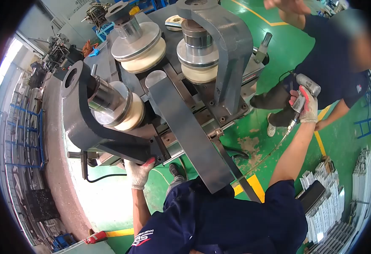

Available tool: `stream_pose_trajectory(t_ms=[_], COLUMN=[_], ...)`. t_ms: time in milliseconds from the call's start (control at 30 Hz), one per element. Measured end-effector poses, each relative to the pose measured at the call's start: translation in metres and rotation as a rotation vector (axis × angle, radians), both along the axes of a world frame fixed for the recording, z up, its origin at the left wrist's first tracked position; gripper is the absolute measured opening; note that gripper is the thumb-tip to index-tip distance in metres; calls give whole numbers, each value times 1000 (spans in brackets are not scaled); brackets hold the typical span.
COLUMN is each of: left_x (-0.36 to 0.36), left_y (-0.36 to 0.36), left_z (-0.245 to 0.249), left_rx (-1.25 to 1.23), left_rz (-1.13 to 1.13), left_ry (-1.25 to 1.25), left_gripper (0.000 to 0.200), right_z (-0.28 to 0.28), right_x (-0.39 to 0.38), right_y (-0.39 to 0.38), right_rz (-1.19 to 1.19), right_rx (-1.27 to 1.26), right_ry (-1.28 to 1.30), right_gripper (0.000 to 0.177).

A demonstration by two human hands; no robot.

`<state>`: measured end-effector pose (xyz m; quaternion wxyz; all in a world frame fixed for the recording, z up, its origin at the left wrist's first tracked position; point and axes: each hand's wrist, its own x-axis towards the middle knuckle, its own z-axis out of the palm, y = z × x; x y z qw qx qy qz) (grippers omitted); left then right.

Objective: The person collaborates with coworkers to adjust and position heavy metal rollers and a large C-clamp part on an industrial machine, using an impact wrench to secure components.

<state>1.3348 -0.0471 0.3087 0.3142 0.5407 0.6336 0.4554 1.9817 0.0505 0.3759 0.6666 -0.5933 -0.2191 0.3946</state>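
Note:
My right hand (308, 106), in a white glove with red fingertips, is closed around the handle of a pneumatic impact wrench (309, 85), held out to the right over the floor. An air hose (276, 146) runs down from its grip. On the left, my gloved left hand (137, 174) is against the lower edge of a dark grey bracket (122, 146) of a roller-bending machine. Its thumb shows at the bracket's edge; the other fingers are mostly hidden beneath. A long flat grey beam (194, 135) reaches from the machine's middle toward my body.
Three roller stacks (138, 46) stand on the machine, with a second curved bracket (232, 46) at right. A co-worker (329, 51) in dark clothing stands at right with one hand raised. Metal profiles (323, 199) are piled at lower right. A blue rack (24, 139) is at left.

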Motion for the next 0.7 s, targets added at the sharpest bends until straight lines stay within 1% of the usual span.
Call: stream_pose_trajectory(t_ms=[33,133,200,233,267,367,400,500,600,700], left_x=[-2,-25,-47,-47,-46,-55,-59,-52,-35,-14], left_y=[1,0,-2,-1,0,0,2,1,-2,-1], left_z=[1,-2,-10,-8,0,-5,-7,-4,-18,-26], left_rx=[-5,-43,-99,-130,-130,-115,-97,-167,-56,65], left_rz=[0,-75,-85,-95,-140,-129,-159,-142,-38,43], left_ry=[-50,26,65,86,48,-49,64,0,-16,73], left_gripper=[66,61,58,57,59,61,57,61,58,61], right_z=[1,0,3,6,8,11,10,9,9,-3], right_x=[2,8,8,7,7,5,6,9,4,16], right_y=[-3,-10,-17,-20,-23,-32,-33,-36,-36,-33], right_rz=[-15,-38,-62,-71,-82,-104,-112,-117,-115,-62], right_rx=[12,44,44,33,23,16,7,-2,-2,15], right_ry=[13,29,33,24,16,4,3,-22,-18,14], right_gripper=[38,41,43,43,44,43,42,41,41,40])
